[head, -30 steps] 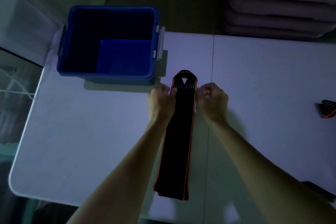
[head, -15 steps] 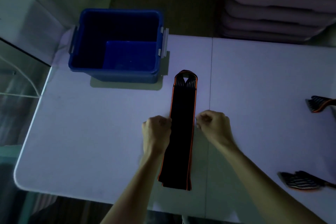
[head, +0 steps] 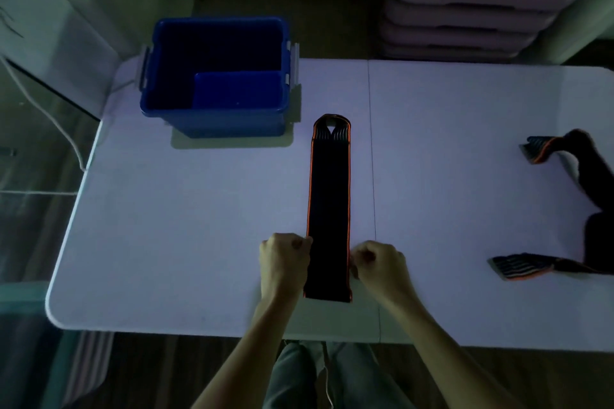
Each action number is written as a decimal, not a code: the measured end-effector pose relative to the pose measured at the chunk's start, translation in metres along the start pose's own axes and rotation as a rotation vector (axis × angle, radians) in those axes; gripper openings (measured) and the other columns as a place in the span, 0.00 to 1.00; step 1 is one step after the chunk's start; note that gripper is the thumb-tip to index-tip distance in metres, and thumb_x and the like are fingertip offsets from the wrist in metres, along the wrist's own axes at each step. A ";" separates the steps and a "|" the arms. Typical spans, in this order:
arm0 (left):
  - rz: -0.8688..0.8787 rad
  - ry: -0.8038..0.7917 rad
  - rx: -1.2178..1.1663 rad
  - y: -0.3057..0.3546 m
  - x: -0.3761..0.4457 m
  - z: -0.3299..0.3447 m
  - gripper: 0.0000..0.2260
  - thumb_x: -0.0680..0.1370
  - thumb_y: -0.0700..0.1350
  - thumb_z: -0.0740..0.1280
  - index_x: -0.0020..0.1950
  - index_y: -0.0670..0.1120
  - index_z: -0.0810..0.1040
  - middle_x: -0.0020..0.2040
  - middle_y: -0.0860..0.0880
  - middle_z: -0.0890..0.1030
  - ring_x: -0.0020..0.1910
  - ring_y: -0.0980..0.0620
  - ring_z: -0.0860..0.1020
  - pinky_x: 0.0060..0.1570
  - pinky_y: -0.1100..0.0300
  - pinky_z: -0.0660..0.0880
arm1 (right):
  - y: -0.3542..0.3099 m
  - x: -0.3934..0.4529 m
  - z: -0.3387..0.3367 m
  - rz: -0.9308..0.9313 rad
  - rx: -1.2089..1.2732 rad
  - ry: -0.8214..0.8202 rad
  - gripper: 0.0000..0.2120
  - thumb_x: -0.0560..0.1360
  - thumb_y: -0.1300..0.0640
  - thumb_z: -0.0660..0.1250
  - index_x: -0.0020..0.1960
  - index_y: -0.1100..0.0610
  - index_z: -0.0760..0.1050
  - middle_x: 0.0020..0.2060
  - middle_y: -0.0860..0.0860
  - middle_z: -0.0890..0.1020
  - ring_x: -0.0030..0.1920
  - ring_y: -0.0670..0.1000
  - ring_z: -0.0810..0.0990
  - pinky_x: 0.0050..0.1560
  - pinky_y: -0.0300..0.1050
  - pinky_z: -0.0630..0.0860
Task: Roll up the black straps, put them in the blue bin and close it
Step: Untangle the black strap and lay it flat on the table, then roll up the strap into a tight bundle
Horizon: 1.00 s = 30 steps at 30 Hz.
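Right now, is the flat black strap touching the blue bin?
Apart. The head view shows bare white table between the black strap's looped far end and the blue bin's near wall.

At three o'clock, the second black orange-edged strap point(head: 594, 209) runs off the frame's edge. The open blue plastic bin point(head: 212, 123) keeps its deep interior lost in shadow.

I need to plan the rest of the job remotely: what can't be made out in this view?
- Head view, dim light: whether the left hand and right hand pinch the flat orange-edged black strap.
- Second black strap: cut off by the right edge.
- Open blue plastic bin: lid not visible.
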<state>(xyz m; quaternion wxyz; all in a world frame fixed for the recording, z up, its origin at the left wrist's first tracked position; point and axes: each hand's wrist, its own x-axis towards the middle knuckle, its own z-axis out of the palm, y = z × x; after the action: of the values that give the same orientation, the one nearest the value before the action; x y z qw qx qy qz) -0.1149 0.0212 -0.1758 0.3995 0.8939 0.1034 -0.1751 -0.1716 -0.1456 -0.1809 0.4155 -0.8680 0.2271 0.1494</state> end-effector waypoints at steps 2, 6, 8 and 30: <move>-0.006 0.000 -0.025 0.004 -0.004 -0.003 0.19 0.77 0.41 0.70 0.27 0.35 0.75 0.21 0.41 0.69 0.22 0.52 0.64 0.22 0.63 0.63 | 0.001 -0.007 0.003 0.039 0.055 0.022 0.10 0.78 0.61 0.65 0.41 0.54 0.82 0.35 0.46 0.85 0.38 0.46 0.83 0.46 0.46 0.81; -0.003 -0.025 -0.027 0.000 -0.015 -0.011 0.18 0.77 0.42 0.69 0.29 0.34 0.78 0.22 0.41 0.75 0.21 0.53 0.68 0.22 0.68 0.66 | 0.004 -0.022 0.003 0.105 0.173 0.029 0.12 0.79 0.60 0.62 0.40 0.51 0.79 0.34 0.45 0.84 0.36 0.41 0.82 0.40 0.32 0.76; -0.007 -0.070 -0.017 -0.005 -0.021 -0.013 0.18 0.77 0.43 0.70 0.31 0.34 0.80 0.25 0.38 0.79 0.23 0.51 0.71 0.22 0.70 0.67 | 0.004 -0.031 0.004 0.093 0.159 -0.009 0.10 0.80 0.58 0.61 0.44 0.53 0.80 0.35 0.44 0.84 0.36 0.39 0.81 0.38 0.29 0.72; 0.640 -0.412 0.496 -0.031 -0.031 -0.022 0.12 0.80 0.47 0.64 0.62 0.47 0.79 0.61 0.50 0.74 0.60 0.51 0.72 0.58 0.56 0.74 | 0.018 -0.062 0.037 -0.560 -0.347 0.093 0.11 0.79 0.57 0.64 0.60 0.54 0.69 0.46 0.50 0.81 0.43 0.47 0.77 0.45 0.42 0.78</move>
<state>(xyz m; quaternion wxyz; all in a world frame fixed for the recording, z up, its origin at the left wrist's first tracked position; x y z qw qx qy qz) -0.1481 0.0571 -0.1708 0.2193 0.8960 -0.3052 -0.2365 -0.2363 -0.1094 -0.1873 0.2757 -0.9604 -0.0303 0.0259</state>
